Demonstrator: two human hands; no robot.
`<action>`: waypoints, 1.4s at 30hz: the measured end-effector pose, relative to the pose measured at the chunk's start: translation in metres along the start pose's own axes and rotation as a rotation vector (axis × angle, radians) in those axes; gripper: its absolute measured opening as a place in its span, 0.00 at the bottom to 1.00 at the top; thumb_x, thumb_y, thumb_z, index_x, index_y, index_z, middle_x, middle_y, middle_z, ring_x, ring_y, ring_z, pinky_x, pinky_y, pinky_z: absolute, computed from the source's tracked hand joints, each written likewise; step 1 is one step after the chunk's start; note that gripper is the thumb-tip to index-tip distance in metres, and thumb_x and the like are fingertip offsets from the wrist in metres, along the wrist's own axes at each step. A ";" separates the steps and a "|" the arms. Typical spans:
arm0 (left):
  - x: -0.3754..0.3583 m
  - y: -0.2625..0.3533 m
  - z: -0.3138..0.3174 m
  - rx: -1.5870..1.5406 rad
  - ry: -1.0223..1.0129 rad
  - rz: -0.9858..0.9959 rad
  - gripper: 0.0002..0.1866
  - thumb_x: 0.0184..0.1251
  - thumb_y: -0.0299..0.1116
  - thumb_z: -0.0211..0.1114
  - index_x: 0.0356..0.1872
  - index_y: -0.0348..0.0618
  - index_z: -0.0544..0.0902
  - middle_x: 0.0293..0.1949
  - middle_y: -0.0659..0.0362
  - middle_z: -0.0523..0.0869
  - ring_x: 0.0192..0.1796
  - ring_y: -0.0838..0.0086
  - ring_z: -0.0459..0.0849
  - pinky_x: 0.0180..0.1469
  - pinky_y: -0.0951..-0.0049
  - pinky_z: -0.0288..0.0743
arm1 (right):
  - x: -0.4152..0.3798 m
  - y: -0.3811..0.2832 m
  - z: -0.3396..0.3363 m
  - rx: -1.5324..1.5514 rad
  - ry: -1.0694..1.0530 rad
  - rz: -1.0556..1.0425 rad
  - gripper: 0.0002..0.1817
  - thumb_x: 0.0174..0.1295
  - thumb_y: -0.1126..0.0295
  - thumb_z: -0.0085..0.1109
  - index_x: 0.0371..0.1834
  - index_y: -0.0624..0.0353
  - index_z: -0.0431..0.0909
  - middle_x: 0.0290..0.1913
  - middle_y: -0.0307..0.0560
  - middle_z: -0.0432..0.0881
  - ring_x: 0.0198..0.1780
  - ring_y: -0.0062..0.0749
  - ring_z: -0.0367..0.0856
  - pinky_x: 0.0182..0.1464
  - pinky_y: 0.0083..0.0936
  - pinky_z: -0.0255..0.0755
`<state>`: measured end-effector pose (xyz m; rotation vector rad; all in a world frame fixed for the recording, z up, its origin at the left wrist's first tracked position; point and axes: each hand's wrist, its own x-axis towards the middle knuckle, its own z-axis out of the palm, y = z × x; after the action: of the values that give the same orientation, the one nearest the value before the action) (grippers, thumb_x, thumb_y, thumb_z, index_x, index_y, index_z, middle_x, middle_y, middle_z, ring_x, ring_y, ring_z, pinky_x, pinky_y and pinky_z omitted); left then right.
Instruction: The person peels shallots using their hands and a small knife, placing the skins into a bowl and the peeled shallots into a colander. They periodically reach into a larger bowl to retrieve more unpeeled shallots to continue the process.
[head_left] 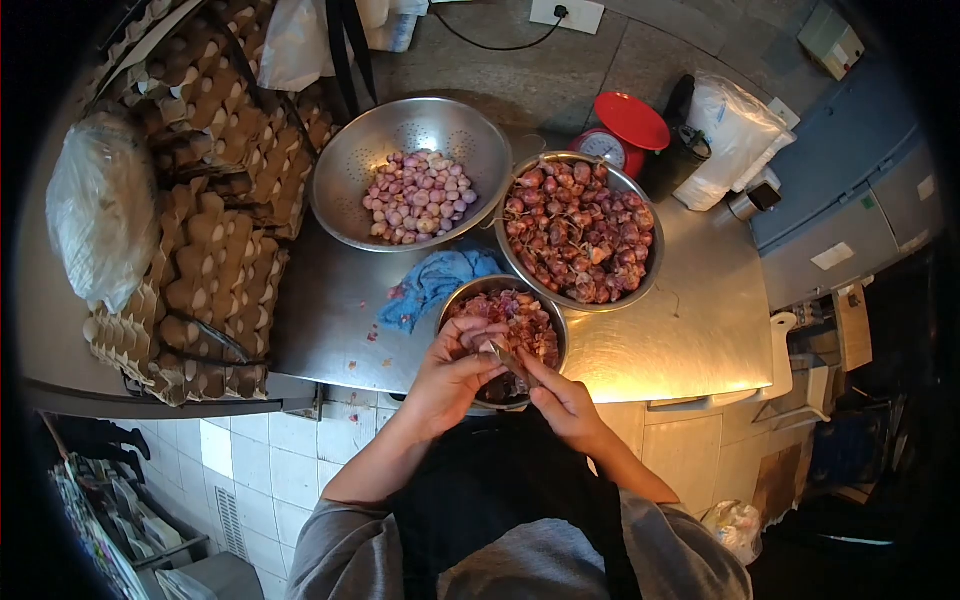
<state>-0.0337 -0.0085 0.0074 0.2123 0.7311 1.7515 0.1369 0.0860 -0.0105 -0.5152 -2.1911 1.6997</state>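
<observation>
Low over a small metal bowl (564, 340) of papery skins (530, 322), my left hand (450, 375) is closed around a shallot (487, 344), mostly covered by the fingers. My right hand (566, 408) grips a small knife (512, 364), its blade against or very near the shallot. Behind and to the left, a perforated metal colander (335, 200) holds peeled pinkish shallots (420, 197). To the right of it, a large metal bowl (657, 255) is heaped with unpeeled reddish shallots (580, 230).
A crumpled blue cloth (440, 285) and loose skin scraps lie on the steel table (330, 320). Stacked egg trays (215, 270) and a plastic bag (103, 205) crowd the left. A red scale (632, 122) and a white bag (728, 140) stand at the back right.
</observation>
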 end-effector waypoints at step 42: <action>0.006 -0.042 0.002 0.265 0.077 0.282 0.13 0.61 0.21 0.56 0.48 0.39 0.74 0.43 0.61 0.79 0.45 0.77 0.77 0.51 0.76 0.70 | 0.020 0.005 0.016 -0.112 0.320 -0.141 0.20 0.63 0.68 0.49 0.59 0.59 0.64 0.48 0.53 0.76 0.47 0.39 0.78 0.46 0.25 0.69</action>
<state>-0.0003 0.0031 -0.0166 0.4483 1.0304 1.9326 0.1123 0.0826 -0.0184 -0.5998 -2.0443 1.3266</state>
